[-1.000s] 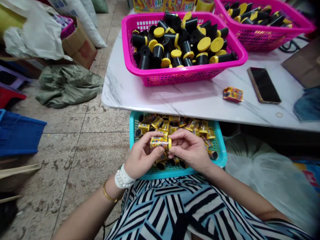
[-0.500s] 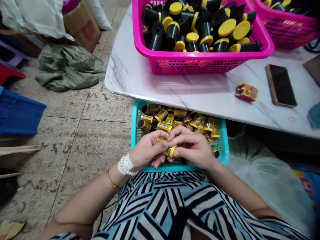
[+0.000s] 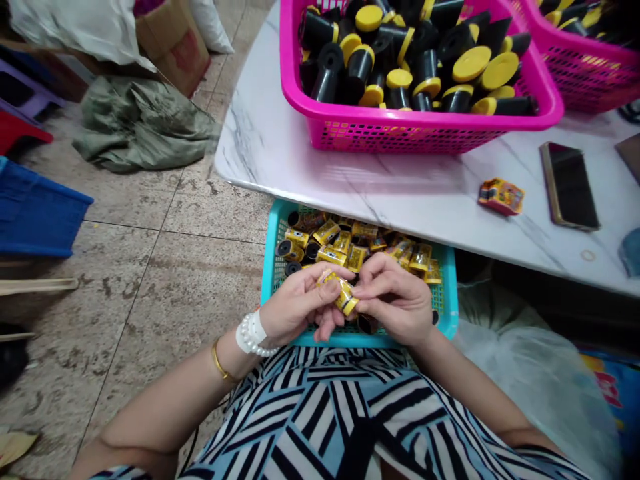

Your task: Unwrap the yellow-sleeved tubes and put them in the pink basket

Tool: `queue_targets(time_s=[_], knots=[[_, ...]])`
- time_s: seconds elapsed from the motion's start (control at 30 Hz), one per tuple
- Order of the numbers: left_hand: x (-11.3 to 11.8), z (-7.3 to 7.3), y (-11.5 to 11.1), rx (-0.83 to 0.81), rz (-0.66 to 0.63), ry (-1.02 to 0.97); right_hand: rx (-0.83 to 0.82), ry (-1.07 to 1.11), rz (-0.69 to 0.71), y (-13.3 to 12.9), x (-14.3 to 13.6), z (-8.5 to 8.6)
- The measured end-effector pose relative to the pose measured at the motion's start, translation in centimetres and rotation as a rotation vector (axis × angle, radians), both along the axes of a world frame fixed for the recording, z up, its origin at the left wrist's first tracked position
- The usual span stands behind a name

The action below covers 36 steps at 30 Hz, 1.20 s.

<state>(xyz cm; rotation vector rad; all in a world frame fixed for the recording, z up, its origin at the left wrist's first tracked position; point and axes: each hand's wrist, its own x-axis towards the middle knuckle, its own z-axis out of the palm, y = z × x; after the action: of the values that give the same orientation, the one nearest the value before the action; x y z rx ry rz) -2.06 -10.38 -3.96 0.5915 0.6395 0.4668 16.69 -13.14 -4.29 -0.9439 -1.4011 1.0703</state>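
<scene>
My left hand (image 3: 305, 300) is closed around a small cylinder with a yellow printed wrapper (image 3: 341, 291), tilted down to the right. The thumb and forefinger of my right hand (image 3: 397, 300) are pinched at its right side, by the yellow end; whether they grip it or only touch it, I cannot tell. Both hands are over a turquoise basket (image 3: 453, 293) of several yellow-wrapped cylinders (image 3: 327, 232), some showing black ends. Above it on the table, a pink basket (image 3: 425, 119) holds black cylinders with yellow caps (image 3: 471, 63).
The marbled table (image 3: 400, 193) carries a phone (image 3: 570, 187), a small orange-and-yellow packet (image 3: 501, 196) and a second pink basket (image 3: 590, 73). A blue bin (image 3: 40, 213) and a green cloth (image 3: 140, 127) are on the floor at left. A clear plastic bag (image 3: 530, 387) lies at right.
The wrapped cylinder shows more of its printed side between my hands. My right fingers have shifted slightly right, away from its middle. The view has shifted a little.
</scene>
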Motion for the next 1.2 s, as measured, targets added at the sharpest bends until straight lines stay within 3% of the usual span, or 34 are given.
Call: queue_targets(time_s=[0.17,0.3,0.4,0.53,0.73,0.83,1.0,1.13,1.2], knots=[[0.2,-0.3,0.1,0.033,0.008,0.031,-0.039,-0.084,0.037,-0.3,0.0,0.0],[0.5,-0.2,-0.1,-0.007,-0.019,-0.081,-0.057,-0.017,-0.055,-0.7,0.0,-0.1],[0.7,-0.1,0.0,0.065,0.007,0.022,-0.108,0.043,-0.091,-0.9,0.1,-0.3],[1.1,0.1,0.4,0.133,0.112,0.153,-0.124,-0.052,-0.063,-1.0,0.6,-0.2],[2.0,0.4,0.7,0.073,0.184,0.158,0.06,-0.355,-0.328,-1.1,0.3,-0.1],[2.6,-0.2,0.6,0.145,0.249,0.176,-0.01,-0.27,-0.36,-0.8,-0.2,-0.5],[2.3,-1.1,0.8,0.367,0.108,0.271,-0.239,-0.135,-0.249,-0.7,0.3,-0.7],[1.2,-1.1,1.4,0.316,-0.034,0.255,-0.133,-0.294,-0.15,-0.6,1.3,-0.4],[0.8,-0.9,1.7,0.39,-0.032,0.271,-0.084,-0.356,-0.129,-0.3,1.6,-0.4]])
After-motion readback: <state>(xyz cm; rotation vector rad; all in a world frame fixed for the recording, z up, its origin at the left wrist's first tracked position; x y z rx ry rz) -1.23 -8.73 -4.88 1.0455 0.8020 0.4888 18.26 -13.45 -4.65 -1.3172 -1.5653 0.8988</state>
